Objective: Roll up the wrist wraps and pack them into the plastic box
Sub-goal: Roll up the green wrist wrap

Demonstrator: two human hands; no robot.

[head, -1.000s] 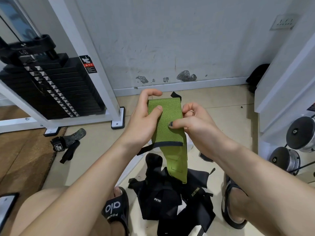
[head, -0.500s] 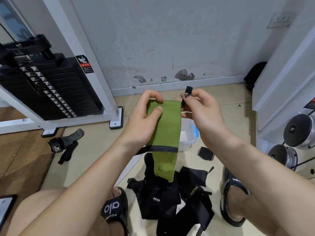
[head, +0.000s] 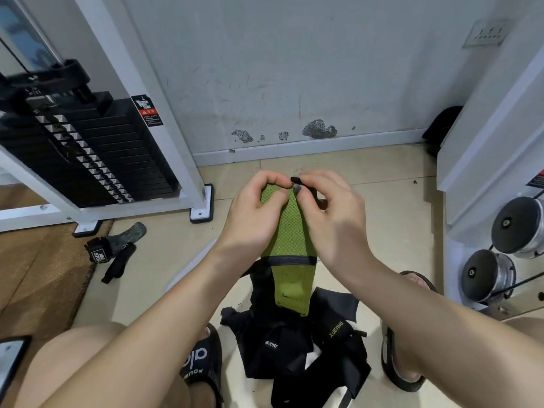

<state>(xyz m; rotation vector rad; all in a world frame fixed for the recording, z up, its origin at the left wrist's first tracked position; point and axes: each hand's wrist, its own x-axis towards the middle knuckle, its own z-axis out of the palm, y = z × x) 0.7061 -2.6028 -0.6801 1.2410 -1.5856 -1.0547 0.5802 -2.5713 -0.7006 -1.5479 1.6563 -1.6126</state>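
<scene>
Left hand [head: 253,219] and right hand [head: 326,213] both pinching green wrist wrap [head: 290,231] — top edge. Tail hanging over black wraps [head: 294,348] on floor.

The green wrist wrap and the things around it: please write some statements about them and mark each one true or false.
1. Both hands hold the green wrist wrap at its top end. True: left hand, right hand.
2. The green wrap is already a tight roll. False: it hangs down flat.
3. A pile of black wraps lies on the floor between the feet. True.
4. The weight stack is at the right. False: at the left.
</scene>
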